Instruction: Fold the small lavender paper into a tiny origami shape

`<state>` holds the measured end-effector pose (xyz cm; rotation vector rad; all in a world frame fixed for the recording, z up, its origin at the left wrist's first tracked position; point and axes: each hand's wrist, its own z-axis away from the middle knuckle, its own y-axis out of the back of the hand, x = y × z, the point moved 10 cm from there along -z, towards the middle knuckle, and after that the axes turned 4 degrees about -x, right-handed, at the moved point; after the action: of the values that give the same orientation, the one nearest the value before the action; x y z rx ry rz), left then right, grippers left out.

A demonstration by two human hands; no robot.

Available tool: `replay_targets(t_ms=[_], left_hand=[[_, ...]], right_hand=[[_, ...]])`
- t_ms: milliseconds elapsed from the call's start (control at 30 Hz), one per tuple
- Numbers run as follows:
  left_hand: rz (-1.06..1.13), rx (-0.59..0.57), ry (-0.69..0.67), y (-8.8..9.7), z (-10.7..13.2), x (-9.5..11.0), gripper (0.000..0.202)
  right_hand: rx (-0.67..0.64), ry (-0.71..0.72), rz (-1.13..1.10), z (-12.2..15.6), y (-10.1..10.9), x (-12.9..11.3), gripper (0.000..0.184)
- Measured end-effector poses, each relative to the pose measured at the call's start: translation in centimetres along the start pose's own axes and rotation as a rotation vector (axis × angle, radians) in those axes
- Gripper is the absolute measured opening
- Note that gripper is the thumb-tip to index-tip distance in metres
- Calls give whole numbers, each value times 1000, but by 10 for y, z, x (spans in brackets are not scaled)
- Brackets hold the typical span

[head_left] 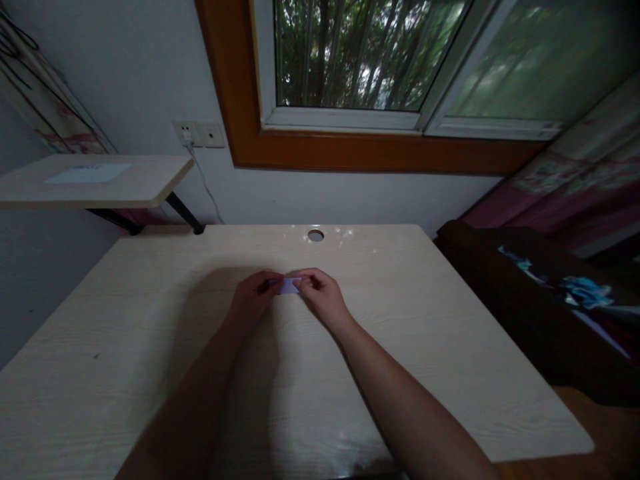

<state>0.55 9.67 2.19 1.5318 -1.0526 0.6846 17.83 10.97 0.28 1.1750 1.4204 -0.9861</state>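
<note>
Purple slip [289,287] and illegibly marked sheet [87,175]

Your left hand [251,299] and right hand [325,297] are bare, from the fingers [270,275] back past the wrists. Behind the fingers, your left forearm [200,387] and right forearm [400,383] are bare too, narrow near the wrists, broader farther back; the nails are too small to make out.

The slip [289,287] was lavender, the desk [425,320] cream with wood grain, the window surround [370,152] orange-brown, the right-hand curtain [575,170] floral cream and pink.
</note>
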Motion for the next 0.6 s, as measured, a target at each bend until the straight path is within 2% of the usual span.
replay_targets(t_ms=[267,600], left_hand=[[-31,-4,-44,0,1,7,21],[16,-11,-29,-2,1,2,23]], right_hand=[[11,-8,-17,0,0,-3,23],[6,7,-12,0,1,-3,22]])
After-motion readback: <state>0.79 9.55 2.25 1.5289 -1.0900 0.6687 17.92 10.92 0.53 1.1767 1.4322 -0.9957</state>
